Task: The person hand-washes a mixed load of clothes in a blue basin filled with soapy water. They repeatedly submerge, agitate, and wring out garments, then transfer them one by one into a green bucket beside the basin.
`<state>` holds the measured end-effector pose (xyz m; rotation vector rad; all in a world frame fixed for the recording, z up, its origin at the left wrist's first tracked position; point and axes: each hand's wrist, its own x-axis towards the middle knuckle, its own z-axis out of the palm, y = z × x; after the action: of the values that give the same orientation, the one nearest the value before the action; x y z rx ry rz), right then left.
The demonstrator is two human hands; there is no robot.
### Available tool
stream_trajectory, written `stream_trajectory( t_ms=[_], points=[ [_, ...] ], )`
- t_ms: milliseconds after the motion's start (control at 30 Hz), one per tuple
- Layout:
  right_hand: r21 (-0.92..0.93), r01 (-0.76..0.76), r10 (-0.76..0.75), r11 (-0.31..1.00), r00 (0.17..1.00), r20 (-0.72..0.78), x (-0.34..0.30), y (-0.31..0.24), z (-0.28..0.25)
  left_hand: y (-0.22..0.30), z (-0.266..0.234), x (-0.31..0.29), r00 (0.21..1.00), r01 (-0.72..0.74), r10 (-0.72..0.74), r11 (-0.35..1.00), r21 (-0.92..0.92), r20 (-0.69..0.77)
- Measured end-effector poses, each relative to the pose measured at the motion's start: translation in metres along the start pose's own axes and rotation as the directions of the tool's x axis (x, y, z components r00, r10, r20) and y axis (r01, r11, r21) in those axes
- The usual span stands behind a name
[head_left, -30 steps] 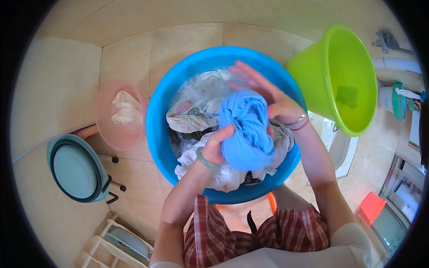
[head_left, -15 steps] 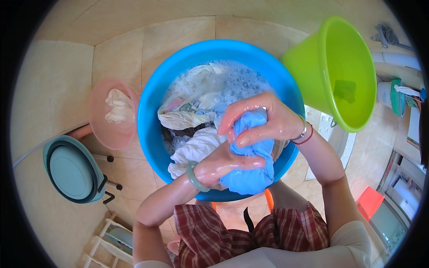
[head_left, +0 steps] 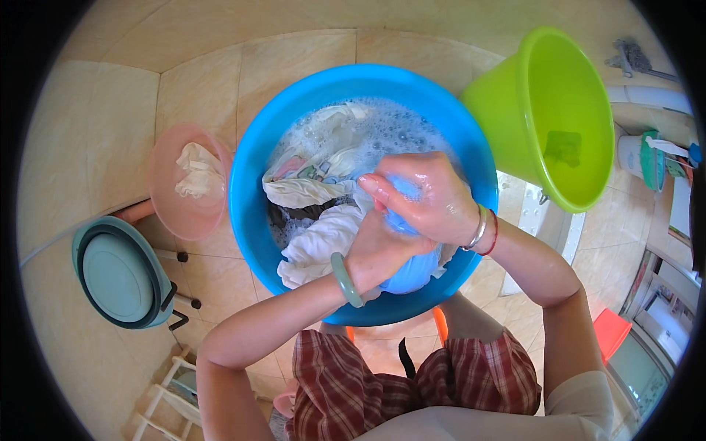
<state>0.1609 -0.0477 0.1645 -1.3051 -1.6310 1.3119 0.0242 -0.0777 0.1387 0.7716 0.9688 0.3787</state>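
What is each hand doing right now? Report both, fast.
Left hand: closed on the blue cloth.
Right hand: closed on the same blue cloth, above the left.

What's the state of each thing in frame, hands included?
Blue basin: sudsy water, full of laundry.
Blue cloth: bunched, in both hands' grip.
Left hand: closed on cloth.
Right hand: closed on cloth, wet.
Pink basin: holds white cloth.
Green bucket: tilted.
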Motion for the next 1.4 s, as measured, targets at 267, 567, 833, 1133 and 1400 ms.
stream_trajectory(
  t_ms=[267, 567, 833, 1133, 1400],
  points=[
    [-0.245, -0.005, -0.029, 0.97, 0.991, -0.134, 0.004, 0.026, 0.016, -0.034, -0.004, 0.028, 0.974, -0.203, 0.219, 0.958, 0.202, -0.062],
    [0.155, -0.023, 0.087, 0.988, 0.905, -0.416, 0.006, 0.011, -0.001, -0.006, 0.004, 0.019, 0.854, -0.372, 0.476, 0.84, 0.395, -0.208],
    [-0.064, 0.556, -0.539, 0.829, 0.764, -0.354, -0.011, -0.029, -0.01, -0.02, -0.031, -0.024, 0.938, -0.312, 0.22, 0.875, -0.37, -0.27],
    [-0.094, 0.423, -0.422, 0.901, 0.906, 0.039, -0.04, -0.016, 0.034, -0.028, -0.063, 0.003, 0.955, 0.223, 0.09, 0.406, -0.886, 0.281],
    [0.834, -0.046, 0.313, 0.55, 0.937, -0.155, -0.048, 0.078, 0.014, -0.008, -0.028, -0.014, 0.99, 0.138, -0.019, 0.34, -0.93, 0.14]
  ],
)
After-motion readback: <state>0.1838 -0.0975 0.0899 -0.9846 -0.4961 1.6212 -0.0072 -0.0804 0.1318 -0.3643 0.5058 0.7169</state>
